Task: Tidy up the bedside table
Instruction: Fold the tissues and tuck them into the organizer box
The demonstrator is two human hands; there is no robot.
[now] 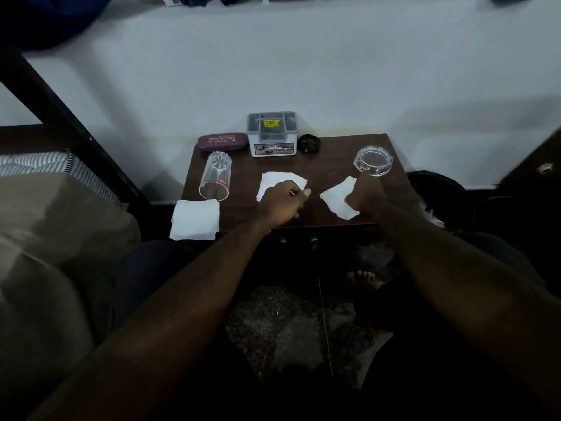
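- At the far left, a white tissue (195,219) hangs half off the front left corner of the bedside table (331,168) — light and limp, so we would pinch it at the part lying on the wood and lift before it slides off.
- Just behind it a drinking glass (215,175) lies on its side, mouth toward us. It is slick and breakable and looks free to roll; we would wrap it round the middle and stand it up.
- Along the back edge sit a glasses case (222,141), a small plastic box (272,134) and a dark round object (308,143) we cannot identify.
- Our left hand (280,202) rests curled on a second tissue (280,180) at the centre, pinching a thin stick-like thing; whether it also grips the paper we cannot tell.
- Our right hand (362,192) is closed on a third tissue (340,198) near the front edge.
- Just beyond it stands a glass ashtray (373,161) — heavy, fragile, best taken by the rim.
- A bin (437,192) stands just right of the table; bare wood in the middle gives room.
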